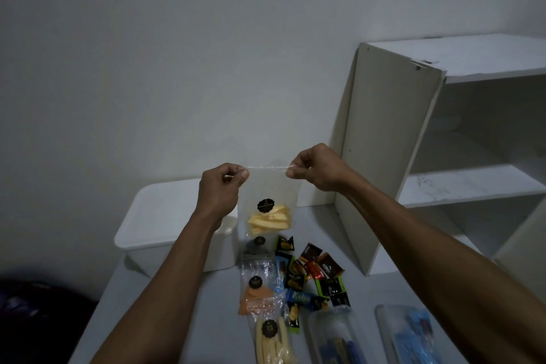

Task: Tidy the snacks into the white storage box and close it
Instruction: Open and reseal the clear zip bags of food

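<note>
Snacks lie in a loose heap on the table point(183, 304), and one of them, a clear bag point(270, 201) with yellow chips at the bottom, is up in the air between two hands. The left hand point(220, 190) pinches the bag's top left corner with thumb and fingers curled in. The right hand point(317, 168) pinches the top right corner the same way. Held like this, the top edge is pulled flat and tight, and the chips hang low. That looks like a way to press the top shut or keep chips from falling out, though I cannot tell if the top is sealed. The white box point(165, 224) sits on the table just behind and to the left of the bag, with its lid on. So the lid must come off before any snack can go in. Other chip bags point(255, 292) and small dark packets point(319, 270) wait on the table below the hands, near the box. Two clear jars point(334, 334) lie on their sides close to the front edge. A white shelf point(443, 156) stands to the right.
</note>
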